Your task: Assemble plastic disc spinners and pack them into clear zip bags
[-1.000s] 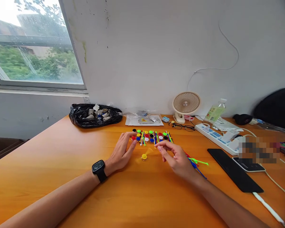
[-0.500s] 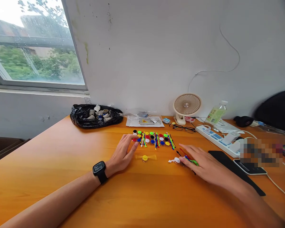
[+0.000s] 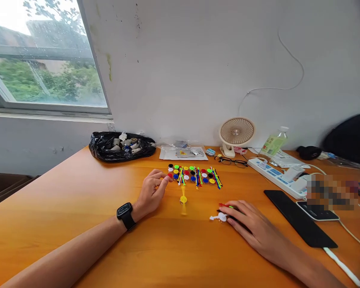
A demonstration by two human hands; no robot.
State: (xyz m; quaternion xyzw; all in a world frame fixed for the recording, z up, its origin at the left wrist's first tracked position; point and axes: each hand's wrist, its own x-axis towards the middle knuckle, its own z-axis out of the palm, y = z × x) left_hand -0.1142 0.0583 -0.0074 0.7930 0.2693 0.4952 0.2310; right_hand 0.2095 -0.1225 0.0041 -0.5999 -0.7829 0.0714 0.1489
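A yellow spinner [image 3: 183, 199] stands on the table between my hands, its two arms blurred by motion. To its left, my left hand [image 3: 152, 193], with a black watch on the wrist, rests with loosely bent fingers and nothing visible in it. Its fingertips are near a row of coloured discs [image 3: 186, 173] and thin coloured arrows [image 3: 197, 178]. My right hand [image 3: 248, 223] lies low over a small bunch of spinner pieces, fingers closed around them. From under its fingertips a white arrow spinner [image 3: 222, 217] sticks out, with bits of a red piece [image 3: 224, 205] and green and black ones; the rest is hidden.
A black plastic bag [image 3: 100, 148] with grey rolls sits at the back left. Behind the discs are papers [image 3: 168, 154], a beige fan [image 3: 237, 132] and glasses [image 3: 232, 161]. To the right are a power strip [image 3: 276, 178], a bottle [image 3: 274, 144] and a black pad [image 3: 297, 218].
My right hand has moved toward me, carrying the white spinner and the other pieces along. The yellow spinner's blurred arms have turned from sideways to lengthwise. My left hand has drawn slightly left.
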